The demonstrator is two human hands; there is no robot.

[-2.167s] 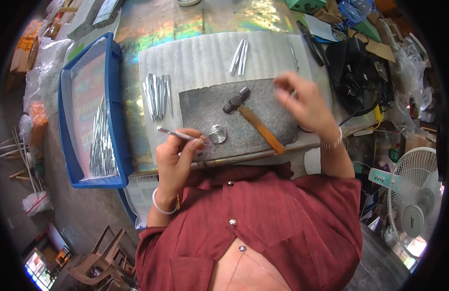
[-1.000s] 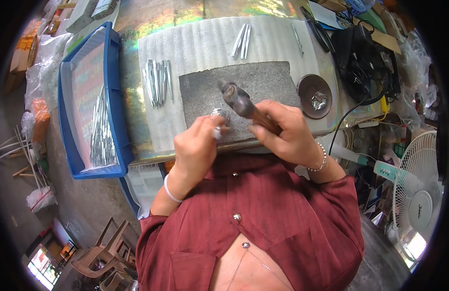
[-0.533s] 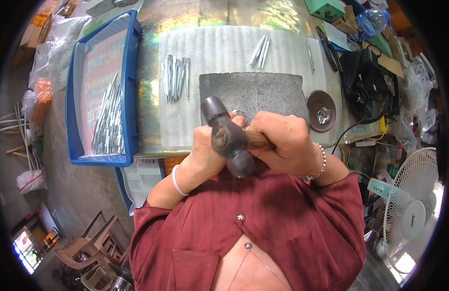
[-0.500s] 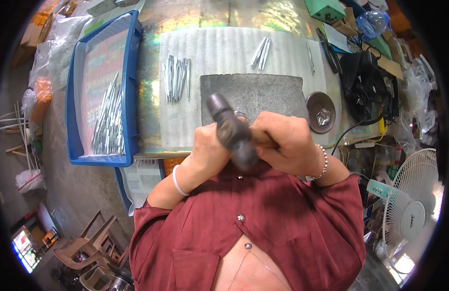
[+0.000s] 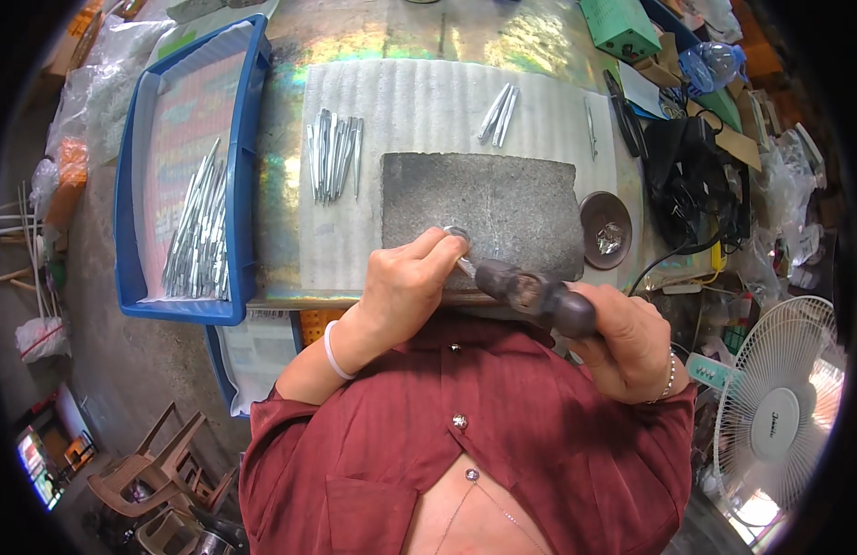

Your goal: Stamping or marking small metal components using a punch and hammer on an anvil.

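Pinching a thin silvery metal strip (image 5: 465, 265) between thumb and fingertips, the left hand (image 5: 401, 287) is pressing it down on the near edge of the grey rectangular stone slab (image 5: 503, 203), beside a small shiny ring-shaped piece (image 5: 456, 232). The right hand (image 5: 623, 342) is wrapped tight around the handle of a dark-headed hammer (image 5: 537, 294), its head hovering just off the slab's near edge. The strip looks light, stiff and sharp-edged, likely springy under a blow, so it is best gripped by its near end, well clear of the striking spot; the hammer seems head-heavy and wants a firm grasp on the handle. Beyond the slab, on ribbed white foam sheet (image 5: 419, 102), more silvery strips (image 5: 334, 154) are lying in a row, with a smaller pair (image 5: 499, 113) further right. Right of the slab sits a round dark dish (image 5: 605, 217); far left of it, a blue plastic tray (image 5: 241, 139) is holding further strips. Fingers sit close to the hammer's path
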